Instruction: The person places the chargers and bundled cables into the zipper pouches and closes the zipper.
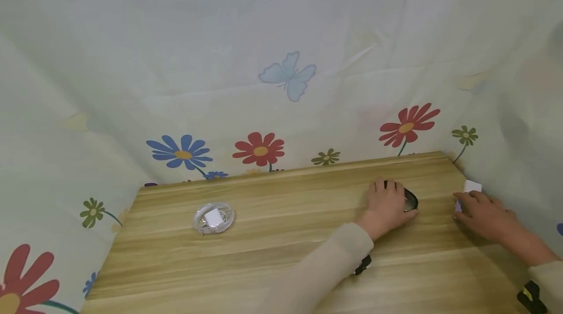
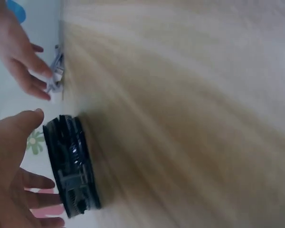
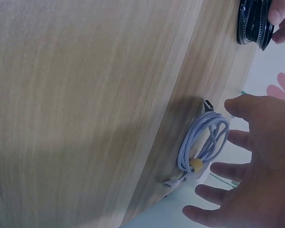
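Observation:
My left hand [image 1: 386, 205] reaches over a low black round object [image 1: 411, 200]. In the left wrist view this black object [image 2: 72, 165] has two rims and a shiny, ridged side; its exact kind is unclear. The thumb is near one end and the loosely bent fingers rest along its top. At the right, my right hand [image 1: 486, 216] hovers with fingers spread over a coiled lavender cable [image 1: 459, 205], largely covered in the head view. The right wrist view shows the coiled cable [image 3: 202, 142] with a yellow tie, apart from the palm.
A white charger block [image 1: 472, 186] is beside the lavender cable at the table's right edge. Farther left lies a clear-wrapped coiled cable [image 1: 227, 209] with a white charger block [image 1: 213, 218]. A flower-printed curtain [image 1: 334, 109] borders the wooden table [image 1: 281, 255].

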`<state>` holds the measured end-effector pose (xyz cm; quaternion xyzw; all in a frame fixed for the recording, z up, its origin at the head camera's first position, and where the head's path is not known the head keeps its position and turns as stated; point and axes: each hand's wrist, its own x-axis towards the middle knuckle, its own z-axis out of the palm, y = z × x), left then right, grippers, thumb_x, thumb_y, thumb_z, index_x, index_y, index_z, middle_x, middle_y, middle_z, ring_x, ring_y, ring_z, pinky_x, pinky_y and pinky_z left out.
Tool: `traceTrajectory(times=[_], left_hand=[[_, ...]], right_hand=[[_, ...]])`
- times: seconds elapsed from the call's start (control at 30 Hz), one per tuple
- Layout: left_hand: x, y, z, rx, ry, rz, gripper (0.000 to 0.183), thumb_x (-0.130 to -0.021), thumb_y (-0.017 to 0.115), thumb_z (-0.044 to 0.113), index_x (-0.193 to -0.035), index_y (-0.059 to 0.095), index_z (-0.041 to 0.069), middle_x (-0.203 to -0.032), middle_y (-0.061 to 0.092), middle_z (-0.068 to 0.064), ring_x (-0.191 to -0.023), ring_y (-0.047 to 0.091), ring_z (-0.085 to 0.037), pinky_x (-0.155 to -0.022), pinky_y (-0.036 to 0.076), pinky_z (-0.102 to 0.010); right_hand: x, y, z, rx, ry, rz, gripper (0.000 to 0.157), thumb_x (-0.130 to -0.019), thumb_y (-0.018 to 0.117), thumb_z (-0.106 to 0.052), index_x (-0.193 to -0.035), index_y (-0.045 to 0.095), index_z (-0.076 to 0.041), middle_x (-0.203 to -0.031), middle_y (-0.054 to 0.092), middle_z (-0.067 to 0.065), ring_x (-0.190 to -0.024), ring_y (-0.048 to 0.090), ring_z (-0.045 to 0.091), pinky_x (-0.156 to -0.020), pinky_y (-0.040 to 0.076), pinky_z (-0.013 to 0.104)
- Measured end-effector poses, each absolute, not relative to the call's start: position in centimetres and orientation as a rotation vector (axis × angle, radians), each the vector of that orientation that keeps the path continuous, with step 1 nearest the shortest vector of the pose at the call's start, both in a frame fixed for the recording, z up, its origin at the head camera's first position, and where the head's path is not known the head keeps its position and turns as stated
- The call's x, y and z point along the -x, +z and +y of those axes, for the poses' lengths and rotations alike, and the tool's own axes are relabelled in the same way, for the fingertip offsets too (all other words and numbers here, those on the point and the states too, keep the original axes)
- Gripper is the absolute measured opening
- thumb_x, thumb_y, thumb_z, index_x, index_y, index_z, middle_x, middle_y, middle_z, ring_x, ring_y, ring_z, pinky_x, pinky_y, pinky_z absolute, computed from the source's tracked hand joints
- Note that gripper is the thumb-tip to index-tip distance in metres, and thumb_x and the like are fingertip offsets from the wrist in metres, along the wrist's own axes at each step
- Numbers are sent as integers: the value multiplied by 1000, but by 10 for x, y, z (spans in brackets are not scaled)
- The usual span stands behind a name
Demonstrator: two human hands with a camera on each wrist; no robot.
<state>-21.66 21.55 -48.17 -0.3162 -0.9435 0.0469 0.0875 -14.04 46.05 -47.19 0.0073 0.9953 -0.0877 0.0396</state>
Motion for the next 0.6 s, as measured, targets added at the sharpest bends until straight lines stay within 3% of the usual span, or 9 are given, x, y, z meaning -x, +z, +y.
traceTrajectory(times=[0.27,0.47,0.6], left_hand=[[223,-480,217,1115,165,-2863,49,-100,49,61,-140,58,33,-142,53,17,-133,44,-12,-114,35,-31],[232,-479,210,1236,98,-2904,51,-100,55,55,-147,50,35,-153,44,17,-146,36,-15,-121,28,-36],[235,-480,209,1239,5,-2905,49,-103,54,50,-148,50,31,-153,45,13,-147,36,-16,-121,29,-36]], right_hand=[[142,-475,463,-43,-292,3071,70,-100,61,-42,-143,33,5,-130,39,44,-109,38,75,-72,42,80],[142,-479,465,-74,-304,3083,80,-99,62,-45,-143,30,13,-129,39,45,-109,39,74,-78,41,80],[142,-481,467,-61,-324,3079,77,-98,63,-44,-142,32,12,-129,37,46,-110,37,74,-78,40,80]])
